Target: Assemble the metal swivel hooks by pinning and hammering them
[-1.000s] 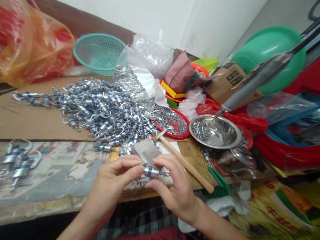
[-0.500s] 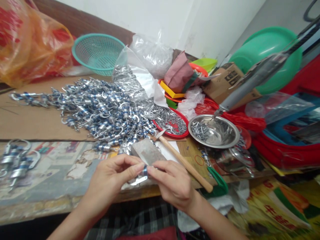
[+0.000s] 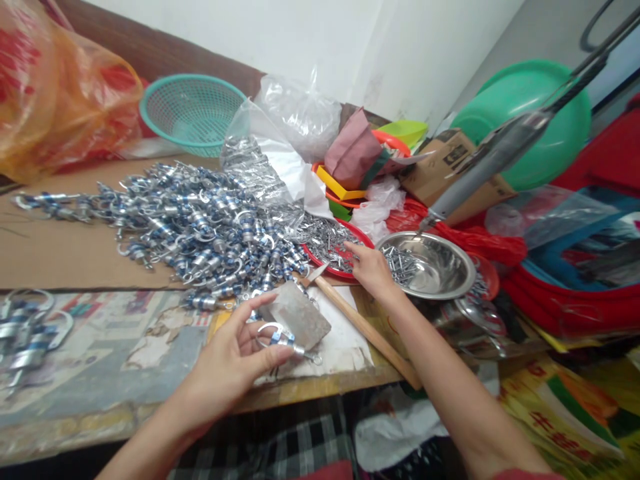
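My left hand point(image 3: 227, 357) holds a small metal hook piece point(image 3: 283, 338) by the thumb and fingers. It has a curved silver hook, a blue band and a ring at one end. Under it lies a grey metal block point(image 3: 296, 313) on white paper point(image 3: 345, 343). My right hand point(image 3: 374, 270) reaches over the near right rim of a red tray point(image 3: 345, 272) of small metal pins point(image 3: 325, 240). Its index finger is stretched out, and I see nothing in its fingers. A wooden-handled hammer point(image 3: 367, 330) rests beside the block, below my right forearm.
A large heap of similar hook pieces point(image 3: 200, 227) covers the cardboard at left; several more point(image 3: 30, 333) lie near the left edge. A steel bowl point(image 3: 450, 287) with pins stands right of the tray. Behind are a teal basket point(image 3: 193, 113) and plastic bags point(image 3: 300, 113). A grey tool point(image 3: 480, 167) hangs above the bowl.
My right hand has left the hook piece and moved forward and right to the red tray. My left hand keeps the piece, now turned with its hook upward.
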Available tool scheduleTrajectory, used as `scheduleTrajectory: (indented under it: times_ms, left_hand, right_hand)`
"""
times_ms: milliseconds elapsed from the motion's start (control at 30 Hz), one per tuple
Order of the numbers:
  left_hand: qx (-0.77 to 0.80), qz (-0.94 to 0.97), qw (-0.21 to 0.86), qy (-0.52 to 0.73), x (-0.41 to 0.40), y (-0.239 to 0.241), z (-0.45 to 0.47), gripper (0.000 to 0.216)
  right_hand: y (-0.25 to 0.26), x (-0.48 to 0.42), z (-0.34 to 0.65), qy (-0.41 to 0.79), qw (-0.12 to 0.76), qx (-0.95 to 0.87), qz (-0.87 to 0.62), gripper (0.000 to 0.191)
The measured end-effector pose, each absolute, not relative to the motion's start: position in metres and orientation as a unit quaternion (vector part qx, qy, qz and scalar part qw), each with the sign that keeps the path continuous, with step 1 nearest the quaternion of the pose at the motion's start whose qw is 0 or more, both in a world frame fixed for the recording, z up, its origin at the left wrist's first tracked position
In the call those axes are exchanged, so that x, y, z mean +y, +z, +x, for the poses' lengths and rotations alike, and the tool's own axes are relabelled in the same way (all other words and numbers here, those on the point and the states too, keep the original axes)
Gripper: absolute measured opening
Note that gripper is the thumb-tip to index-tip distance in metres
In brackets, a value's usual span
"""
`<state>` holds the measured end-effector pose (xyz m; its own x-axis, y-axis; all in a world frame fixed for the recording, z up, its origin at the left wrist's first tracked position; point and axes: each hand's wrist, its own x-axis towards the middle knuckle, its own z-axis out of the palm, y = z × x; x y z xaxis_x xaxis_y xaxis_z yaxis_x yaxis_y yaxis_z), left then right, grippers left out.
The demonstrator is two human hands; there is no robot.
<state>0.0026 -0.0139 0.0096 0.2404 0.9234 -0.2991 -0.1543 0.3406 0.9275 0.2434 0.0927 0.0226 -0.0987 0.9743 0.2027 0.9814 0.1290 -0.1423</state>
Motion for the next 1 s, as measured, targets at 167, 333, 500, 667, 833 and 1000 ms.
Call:
scheduleTrajectory:
  times_ms: [167,333,500,667,833,1000]
  left_hand:
    - [0.431,0.412,0.718,0.359,-0.005,0.017,-0.001,0.077]
    - [0.414,0.432,0.736,0.316,0.004,0.017,-0.005,0.082]
    - [0.422,0.421,0.738,0.316,0.009,0.012,-0.006,0.086]
    - [0.398,0.400,0.752,0.340,0.007,0.007,-0.007,0.085]
    - [0.396,0.409,0.745,0.349,0.007,0.003,-0.008,0.085]
    - [0.397,0.409,0.741,0.356,0.006,0.003,-0.008,0.084]
  right_hand:
    - [0.007,0.139,0.267,-0.006,0.031,-0.749,-0.662,0.043]
    - [0.006,0.147,0.268,0.010,0.037,-0.767,-0.640,0.036]
    - [0.014,0.114,0.244,0.044,0.132,-0.776,-0.615,0.025]
    - [0.019,0.033,0.197,0.177,0.336,-0.830,-0.409,0.020]
    - [0.012,0.000,0.180,0.096,0.316,-0.891,-0.312,0.024]
    - [0.011,0.002,0.176,0.086,0.326,-0.878,-0.339,0.023]
